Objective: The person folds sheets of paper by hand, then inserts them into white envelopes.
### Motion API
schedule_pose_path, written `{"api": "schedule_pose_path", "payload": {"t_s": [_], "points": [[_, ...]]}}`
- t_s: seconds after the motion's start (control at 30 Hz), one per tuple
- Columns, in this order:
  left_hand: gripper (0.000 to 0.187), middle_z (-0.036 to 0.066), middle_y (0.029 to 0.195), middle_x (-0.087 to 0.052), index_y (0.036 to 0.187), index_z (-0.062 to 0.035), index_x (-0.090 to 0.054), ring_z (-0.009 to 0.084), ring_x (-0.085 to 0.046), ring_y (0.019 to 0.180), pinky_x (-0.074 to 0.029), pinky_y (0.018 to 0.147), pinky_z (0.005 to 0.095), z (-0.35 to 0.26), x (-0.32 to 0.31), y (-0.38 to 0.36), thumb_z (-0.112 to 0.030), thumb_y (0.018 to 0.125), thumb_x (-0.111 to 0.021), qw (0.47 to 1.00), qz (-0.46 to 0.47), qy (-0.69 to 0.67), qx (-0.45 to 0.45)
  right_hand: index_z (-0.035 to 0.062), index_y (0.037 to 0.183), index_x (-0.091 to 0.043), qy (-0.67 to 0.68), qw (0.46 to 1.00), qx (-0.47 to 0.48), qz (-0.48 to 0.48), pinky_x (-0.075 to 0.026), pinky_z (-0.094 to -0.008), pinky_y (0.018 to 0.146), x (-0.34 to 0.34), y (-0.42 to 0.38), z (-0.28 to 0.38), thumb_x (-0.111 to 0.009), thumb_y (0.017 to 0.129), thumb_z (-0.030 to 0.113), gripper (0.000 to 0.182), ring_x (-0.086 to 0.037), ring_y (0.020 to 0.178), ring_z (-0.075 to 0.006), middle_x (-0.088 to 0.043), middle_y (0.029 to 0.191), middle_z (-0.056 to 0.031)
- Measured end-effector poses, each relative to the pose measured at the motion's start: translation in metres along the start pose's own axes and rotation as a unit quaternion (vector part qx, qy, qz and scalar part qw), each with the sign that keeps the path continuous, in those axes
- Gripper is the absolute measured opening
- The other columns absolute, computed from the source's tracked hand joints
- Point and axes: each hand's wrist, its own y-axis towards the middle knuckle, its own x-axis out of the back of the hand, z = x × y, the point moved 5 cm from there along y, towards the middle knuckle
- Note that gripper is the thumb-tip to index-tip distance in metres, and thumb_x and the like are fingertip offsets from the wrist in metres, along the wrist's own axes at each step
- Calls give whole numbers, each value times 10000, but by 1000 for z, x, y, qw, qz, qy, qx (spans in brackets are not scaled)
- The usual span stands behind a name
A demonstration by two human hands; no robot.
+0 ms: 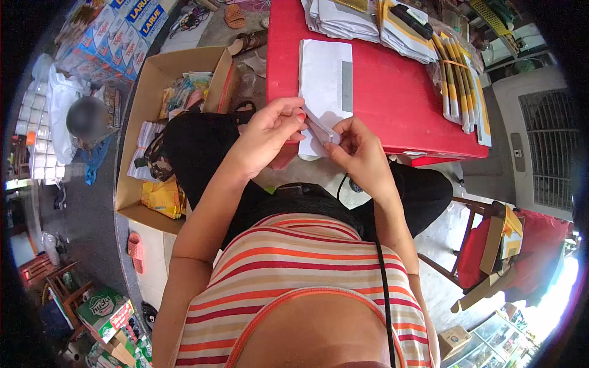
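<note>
White paper (319, 127) is bent up into a fold at the near edge of the red table. My right hand (362, 153) pinches the folded end between thumb and fingers. At the left side of the same paper, my left hand (274, 132) is closed, thumb against the fingers, with its fingertips at the paper's edge. Beneath and beyond lies a white paper stack (322, 70) with a grey strip (347, 86) along its right side. It sticks out slightly over the table edge toward me.
On the red table (392, 104) lie white envelopes (340, 21), a dark phone-like object (412, 21) and a banded yellow-and-white bundle (457, 80). A cardboard box (138, 178) with colourful packets stands left. A chair (466, 239) holding another box is at right.
</note>
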Motion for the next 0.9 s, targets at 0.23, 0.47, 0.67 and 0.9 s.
{"api": "schedule_pose_path", "payload": {"t_s": [0.23,0.47,0.67,0.9], "points": [[311,72,1179,-648,1310,-25,-593,132,-615,1017,-504,901,273,-12,16,-4,-158,1031,-551,991,-43,123,-23,11,887,-552,9,1000,-6,2,-405,-260,577,-1,-2,-4,-739,836,57,199,-468,626,-67,-525,675,1],[256,52,1128,-649,1268,-31,-610,114,-607,1020,-487,915,271,6,14,9,-72,1023,-550,985,-30,144,-91,29,865,-541,-1,1000,-11,-14,-393,-238,575,2,-2,-7,-773,831,64,237,-458,638,-50,-509,684,32],[231,49,1121,-613,1224,-3,-621,118,-602,1018,-479,922,264,-8,8,6,-33,1003,-562,964,-66,215,-142,42,862,-542,24,1000,-16,3,-386,-222,583,3,-2,-17,-781,840,70,242,-448,647,-40,-512,711,51],[230,69,1099,-581,1177,-27,-648,152,-612,981,-491,888,266,-18,7,4,11,981,-533,923,-97,309,-208,60,878,-524,96,995,-13,10,-388,-208,614,4,-1,-25,-788,850,67,265,-448,690,-37,-512,779,59]]}}
